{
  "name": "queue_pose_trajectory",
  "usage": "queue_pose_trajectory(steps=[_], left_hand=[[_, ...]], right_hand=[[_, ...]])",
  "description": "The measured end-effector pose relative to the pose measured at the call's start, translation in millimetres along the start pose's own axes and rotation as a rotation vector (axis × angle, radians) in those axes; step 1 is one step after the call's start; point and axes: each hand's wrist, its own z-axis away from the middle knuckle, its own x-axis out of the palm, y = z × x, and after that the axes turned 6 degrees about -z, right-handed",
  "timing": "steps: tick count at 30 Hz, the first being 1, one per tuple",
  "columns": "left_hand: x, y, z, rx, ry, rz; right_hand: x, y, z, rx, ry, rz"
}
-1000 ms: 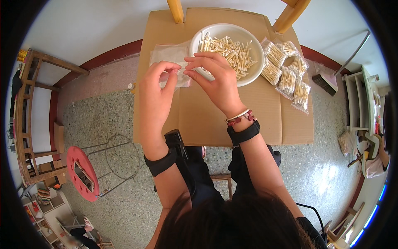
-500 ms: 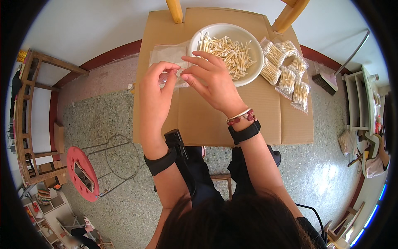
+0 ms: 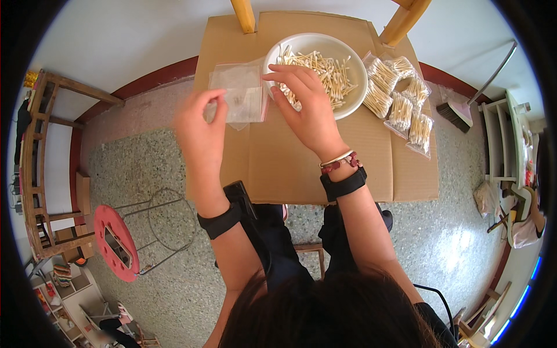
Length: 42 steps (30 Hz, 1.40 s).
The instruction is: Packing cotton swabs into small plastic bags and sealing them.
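Small clear zip bag [image 3: 239,100] sat pinched between left hand [image 3: 200,124] thumb and fingers at its left edge, lying flat over a stack of similar empty clear bags [image 3: 232,72] just beyond the fingertips. Left fingers narrow, closed on the bag edge.

Right hand [image 3: 307,107] hovered just right of that bag, fingers [image 3: 284,87] curled and narrow over the near rim of the white bowl [image 3: 354,58]. Couldn't tell if the fingertips held any swabs; they were touching or nearly touching the pile at the bowl's left side.

Bowl held loose wooden-stick cotton swabs [image 3: 325,69], directly ahead of the right fingers. Bag and bowl rim were just beside each other, bag's right edge near the right fingertips.

Further right of the right hand, well apart from the fingers: a row of filled swab bags [image 3: 400,104], sealed, overlapping on the cardboard sheet [image 3: 290,168] that covered the work surface. Both hands were above that cardboard.

Right wrist wore a red bead bracelet [image 3: 339,163] and a black wristband [image 3: 343,184]; left wrist had a black wristband [image 3: 219,220].

Outward on the speckled floor: red round stool [image 3: 116,242] with wire legs behind and left of the left hand, wooden shelf [image 3: 40,174] far left, broom [image 3: 464,107] far right. Two wooden legs [image 3: 243,14] stood beyond the bowl.
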Motion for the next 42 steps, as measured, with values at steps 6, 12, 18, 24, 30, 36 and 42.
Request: queue_pose_trajectory(steps=[6,12,18,24,30,36,42], left_hand=[[12.2,-23.3,22.8,-0.122,-0.550,0.041],[9.1,-6.1,11.7,-0.044,-0.449,0.082],[13.1,3.1,8.0,-0.036,-0.357,0.115],[15.3,17.0,4.9,-0.067,-0.305,0.140],[19.3,24.4,3.8,-0.121,-0.282,0.133],[20.7,29.4,4.2,-0.098,-0.260,0.129],[25.6,37.4,4.7,-0.128,-0.259,0.159]], right_hand=[[-0.4,3.6,0.5,-0.004,0.002,0.020],[-0.1,5.6,1.3,-0.008,0.001,0.025],[-0.5,8.0,1.7,-0.006,0.023,0.023],[-1.7,11.3,2.3,-0.019,0.006,0.019],[-1.6,9.7,5.4,0.007,-0.020,-0.016],[-3.1,6.4,8.6,0.005,-0.033,-0.016],[-6.5,4.6,13.4,0.009,-0.034,-0.025]])
